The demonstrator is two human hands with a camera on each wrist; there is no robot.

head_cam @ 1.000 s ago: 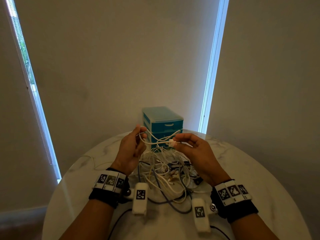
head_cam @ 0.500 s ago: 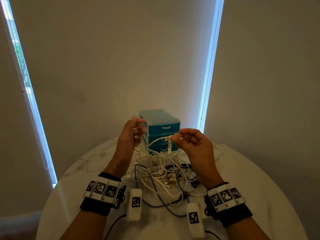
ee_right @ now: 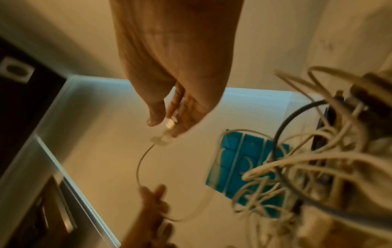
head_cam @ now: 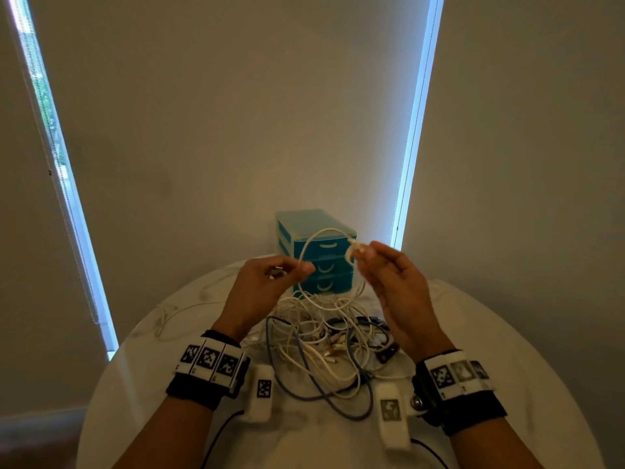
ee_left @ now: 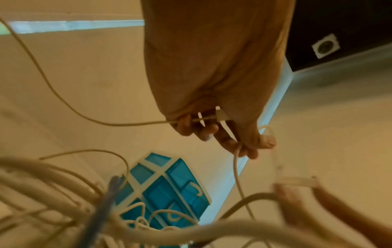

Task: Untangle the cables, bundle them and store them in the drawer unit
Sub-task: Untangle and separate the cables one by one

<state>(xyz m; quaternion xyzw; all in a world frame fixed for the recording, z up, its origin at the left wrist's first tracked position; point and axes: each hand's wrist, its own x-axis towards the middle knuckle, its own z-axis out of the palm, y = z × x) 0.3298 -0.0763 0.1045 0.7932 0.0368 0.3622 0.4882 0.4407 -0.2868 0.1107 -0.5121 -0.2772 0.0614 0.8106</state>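
Note:
A tangle of white, purple and black cables [head_cam: 324, 336] lies on the round marble table [head_cam: 507, 350]. Behind it stands the teal drawer unit [head_cam: 318, 252], all three drawers closed. My left hand [head_cam: 270, 279] pinches a white cable [head_cam: 316, 236] and holds coils of it in the curled fingers [ee_left: 224, 132]. My right hand [head_cam: 382, 265] pinches the same cable's white connector end [head_cam: 353, 250], seen also in the right wrist view as the plug [ee_right: 167, 127]. The cable arches between both hands above the pile.
Two white tagged camera pods [head_cam: 260, 390] [head_cam: 392, 414] hang from my wrists over the table's near part. The wall and two bright window strips [head_cam: 412, 130] stand behind the table. The table edge [head_cam: 111, 367] curves close on the left.
Both hands have risen above the pile and the right hand has lifted the connector higher, so the white cable now arches up in front of the drawer unit.

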